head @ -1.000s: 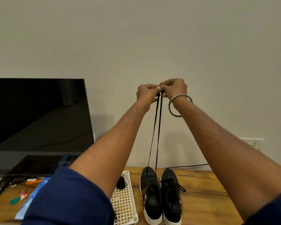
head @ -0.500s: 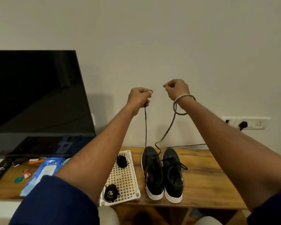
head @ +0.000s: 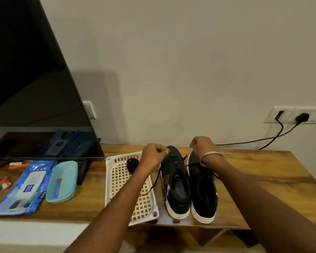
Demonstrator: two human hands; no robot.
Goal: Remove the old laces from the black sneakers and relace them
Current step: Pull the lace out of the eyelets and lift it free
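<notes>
Sneakers, black with white soles, are parked side by side at the front edge of the wooden table (head: 263, 172), toes pointing at the wall. Going left to right: big dark TV (head: 26, 73) on the far left, then a blue wipes pack (head: 24, 189), a light teal case (head: 61, 181), and a white plastic tray (head: 115, 179) with a bundled black lace (head: 132, 164) sitting in its far end. My left forearm crosses over that tray, and my left hand (head: 152, 157) is curled up above the toe end of the left sneaker (head: 176, 183), fingers pinching the loose lace (head: 154, 183), which droops down over the tray's right side. Next is the right sneaker (head: 203, 190), touching the left one, laces tied. My right hand (head: 202, 144), steel bangle (head: 211, 155) on the wrist, hovers over its toe with fingers curled; honestly can't tell if it's gripping a lace end. A wall socket (head: 295, 114) with two cables plugged in sits far right.
</notes>
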